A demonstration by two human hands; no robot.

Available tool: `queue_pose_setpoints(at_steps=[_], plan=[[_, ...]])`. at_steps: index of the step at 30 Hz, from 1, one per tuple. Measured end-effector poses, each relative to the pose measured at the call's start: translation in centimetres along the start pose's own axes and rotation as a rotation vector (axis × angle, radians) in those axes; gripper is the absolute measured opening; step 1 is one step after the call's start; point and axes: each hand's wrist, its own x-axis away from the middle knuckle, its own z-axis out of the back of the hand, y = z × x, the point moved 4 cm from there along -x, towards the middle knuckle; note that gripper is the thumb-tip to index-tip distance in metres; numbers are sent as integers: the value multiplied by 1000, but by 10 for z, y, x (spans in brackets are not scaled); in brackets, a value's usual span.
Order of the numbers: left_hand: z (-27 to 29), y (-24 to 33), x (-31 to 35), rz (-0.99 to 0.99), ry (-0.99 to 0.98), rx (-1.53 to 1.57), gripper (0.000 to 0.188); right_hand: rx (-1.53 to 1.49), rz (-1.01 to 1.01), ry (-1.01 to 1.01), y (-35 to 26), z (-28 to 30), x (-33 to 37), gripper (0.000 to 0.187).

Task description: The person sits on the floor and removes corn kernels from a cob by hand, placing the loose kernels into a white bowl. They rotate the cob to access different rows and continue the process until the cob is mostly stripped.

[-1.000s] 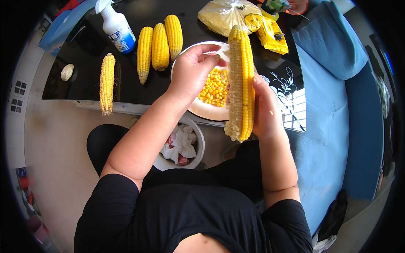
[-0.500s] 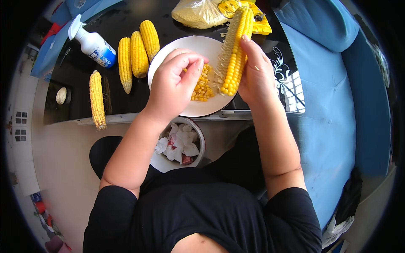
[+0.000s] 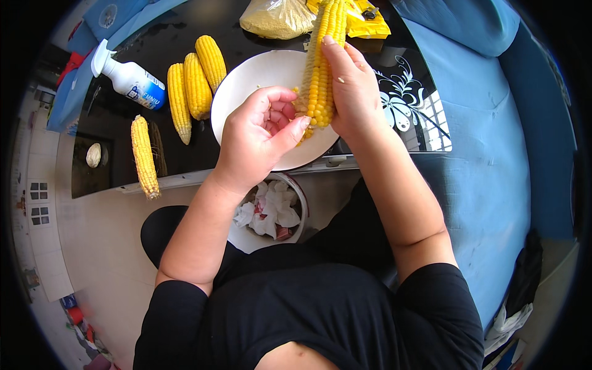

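Observation:
My right hand [image 3: 359,92] is wrapped around a partly stripped ear of corn [image 3: 319,83], thumb on its front and the ear tilted over a white plate [image 3: 237,83]. Rows of yellow kernels remain along the ear's right side, while its left side is bare, pale cob. Close to its lower end is my left hand [image 3: 256,139], with fingers loosely curled and thumb apart from them, the thumb tip against the kernels. Whether loose kernels lie in that palm I cannot make out. My left hand covers most of the loose kernels on the plate.
Left of the plate lie several whole ears of corn [image 3: 197,86] and a thinner corn cob [image 3: 144,157]. A spray bottle [image 3: 132,80] lies farther left. Behind the plate are a clear bag [image 3: 277,18] and a yellow packet [image 3: 367,23]. Below the table edge stands a waste bin [image 3: 301,213].
The ear in my right hand has come left and stands more upright. My left hand has moved in to the ear's lower end, and its pinched fingers have parted.

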Motion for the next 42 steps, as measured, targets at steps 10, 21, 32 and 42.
queue_pose_setpoints(at_steps=[10, 21, 32, 42], plan=[[4, -8, 5, -8, 88, -52, 24, 26, -61, 17, 5, -4, 5, 40], [0, -1, 5, 117, -68, -7, 33, 19, -36, 15, 3, 0, 5, 34], [-1, -2, 5, -40, 84, -219, 23, 78, 57, -3, 7, -1, 2, 43], [6, -11, 4, 131, 56, 4, 18, 59, 14, 17, 7, -2, 4, 39]])
